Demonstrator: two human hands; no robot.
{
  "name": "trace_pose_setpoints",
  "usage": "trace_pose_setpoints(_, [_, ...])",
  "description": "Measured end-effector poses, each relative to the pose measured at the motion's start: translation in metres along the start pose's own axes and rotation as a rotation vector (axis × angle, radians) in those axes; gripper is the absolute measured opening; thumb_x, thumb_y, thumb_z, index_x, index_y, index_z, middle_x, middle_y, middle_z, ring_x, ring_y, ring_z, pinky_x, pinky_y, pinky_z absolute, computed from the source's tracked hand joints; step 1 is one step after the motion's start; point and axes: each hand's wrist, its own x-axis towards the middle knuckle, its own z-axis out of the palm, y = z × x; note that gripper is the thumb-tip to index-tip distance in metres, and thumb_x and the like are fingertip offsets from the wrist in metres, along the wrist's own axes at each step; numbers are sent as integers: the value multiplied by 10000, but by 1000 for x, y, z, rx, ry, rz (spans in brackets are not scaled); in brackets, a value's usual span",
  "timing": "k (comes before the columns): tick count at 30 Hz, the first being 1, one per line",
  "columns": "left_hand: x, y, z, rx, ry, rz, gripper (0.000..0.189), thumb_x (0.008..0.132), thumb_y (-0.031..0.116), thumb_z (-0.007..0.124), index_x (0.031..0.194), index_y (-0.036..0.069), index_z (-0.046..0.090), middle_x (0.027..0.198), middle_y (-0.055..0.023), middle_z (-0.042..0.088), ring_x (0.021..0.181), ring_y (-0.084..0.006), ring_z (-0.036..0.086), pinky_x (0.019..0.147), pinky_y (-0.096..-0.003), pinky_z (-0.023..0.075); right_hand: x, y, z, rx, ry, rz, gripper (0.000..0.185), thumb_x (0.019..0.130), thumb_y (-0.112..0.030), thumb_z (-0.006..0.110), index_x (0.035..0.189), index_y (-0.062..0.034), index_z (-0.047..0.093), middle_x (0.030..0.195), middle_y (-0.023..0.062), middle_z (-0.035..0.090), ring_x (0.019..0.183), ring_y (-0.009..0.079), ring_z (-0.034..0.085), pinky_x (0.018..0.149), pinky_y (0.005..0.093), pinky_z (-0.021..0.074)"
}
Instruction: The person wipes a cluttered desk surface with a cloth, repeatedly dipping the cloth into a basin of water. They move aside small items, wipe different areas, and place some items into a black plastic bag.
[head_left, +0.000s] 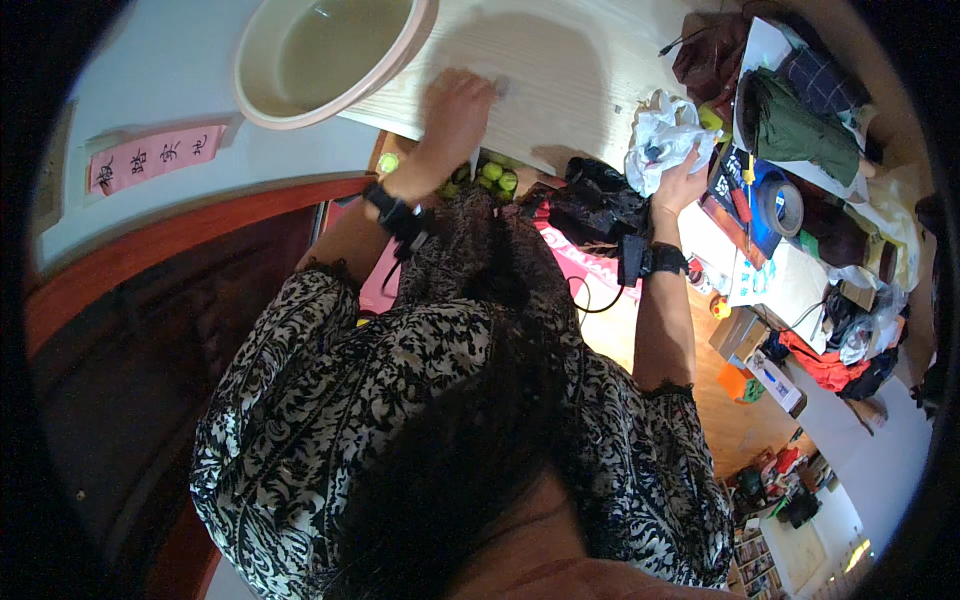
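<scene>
My left hand (459, 105) is over the pale wooden tabletop (555, 112), fingers curled. It is blurred, and a small greyish patch lies by its fingertips. Whether anything is in that hand does not show. At the right, my right hand (679, 187) grips a crumpled white plastic bag (664, 142) above the table's right side. Something small and dark shows in the folds of the bag. Both wrists wear black straps with small devices. To the left of my left hand stands a round, pale pink basin (259, 94) holding cloudy liquid.
Several yellow-green balls (495, 176) lie below the table edge near my knees. A black plastic bag (600, 199) hangs close to my right forearm. Farther right are a roll of tape (785, 210), a red-handled screwdriver (739, 201) and piled clothes (802, 127). A red-brown wooden rail (187, 221) curves along the left.
</scene>
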Motion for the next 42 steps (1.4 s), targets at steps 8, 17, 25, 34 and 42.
trace_pose_setpoints(8, [-33, -16, 6, -154, 189, -28, 269, 784, 14, 580, 1030, 47, 684, 1008, -116, 622, 1028, -317, 579, 904, -399, 482, 2, -1, 0, -84, -41, 60, 436, 1029, -309, 485, 1224, 56, 621, 1186, 244, 671, 1050, 360, 655, 924, 395, 476])
trace_pose_setpoints(17, [-80, -46, 6, -93, 71, -428, 311, 776, 49, 598, 1083, 20, 639, 1048, -185, 609, 1005, -379, 569, 864, -466, 480, 2, 10, 3, 22, -45, 88, 427, 1020, -288, 502, 1219, 73, 611, 1177, 208, 686, 1043, 293, 651, 929, 374, 476])
trace_pose_setpoints(25, [-32, -11, 40, -527, 131, -59, 308, 842, 109, 580, 1130, 9, 615, 1142, -152, 594, 1141, -321, 547, 1011, -432, 447, 0, 5, 2, 36, -12, 31, 362, 1029, -221, 503, 1217, 65, 622, 1151, 184, 697, 1004, 264, 653, 910, 359, 480])
trace_pose_setpoints(34, [32, 55, 44, -397, -34, -125, 390, 780, -1, 569, 1167, -40, 591, 1108, -262, 576, 1169, -401, 517, 988, -480, 435, -1, -1, 2, 38, -46, 111, 382, 1027, -241, 504, 1239, 54, 622, 1185, 191, 689, 1041, 282, 653, 931, 351, 472])
trace_pose_setpoints(42, [-2, 51, 23, -470, -149, 94, 492, 866, 79, 570, 1353, 31, 513, 1289, -199, 571, 1181, -375, 541, 1050, -457, 405, -2, -7, 1, 9, -40, 112, 401, 1028, -257, 501, 1237, 64, 616, 1209, 208, 679, 1079, 296, 651, 953, 371, 472])
